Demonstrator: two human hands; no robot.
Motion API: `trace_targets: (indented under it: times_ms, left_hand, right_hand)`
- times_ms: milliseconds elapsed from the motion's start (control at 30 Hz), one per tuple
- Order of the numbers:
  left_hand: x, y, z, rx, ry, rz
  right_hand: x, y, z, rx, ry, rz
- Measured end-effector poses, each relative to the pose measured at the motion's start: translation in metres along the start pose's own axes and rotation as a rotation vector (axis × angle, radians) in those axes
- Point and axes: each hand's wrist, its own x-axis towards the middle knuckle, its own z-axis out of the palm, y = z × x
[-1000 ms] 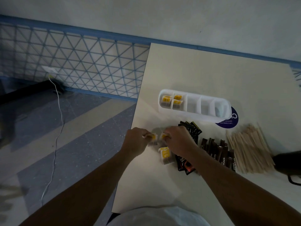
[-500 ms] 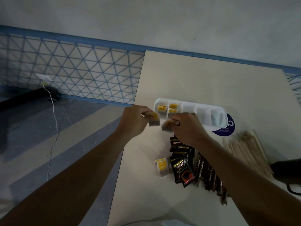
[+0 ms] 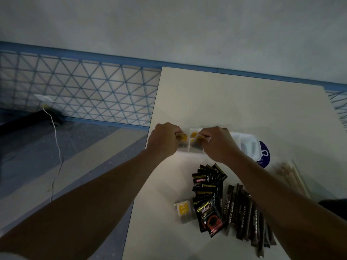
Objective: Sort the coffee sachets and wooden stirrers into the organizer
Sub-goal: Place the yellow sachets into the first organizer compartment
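Fingers (image 3: 178,135) on sachet (image 3: 183,140) (over organizer (image 3: 247,141))

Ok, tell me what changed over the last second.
Both hands lifted from the pile near the table's front edge and moved away to the white organizer. The left hand and right hand each kept a grip on a yellow-labelled sachet, now at its left end. Unchanged: one yellow sachet, the dark sachets and the wooden stirrers on the table.

Sachets (image 3: 208,199), stirrers (image 3: 293,177), organizer (image 3: 247,145) on table (image 3: 234,102)
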Motion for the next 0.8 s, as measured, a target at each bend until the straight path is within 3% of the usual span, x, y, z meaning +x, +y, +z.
trace_targets:
  times_ms: [200,800]
  left_hand:
    - [0.004,0.004,0.01,0.1,-0.025,-0.014]
    - [0.007,0.002,0.019,0.219,-0.032,0.012]
  right_hand:
    - [0.01,-0.001,0.008,-0.126,-0.12,0.047]
    - [0.019,0.007,0.009,-0.355,-0.113,-0.004]
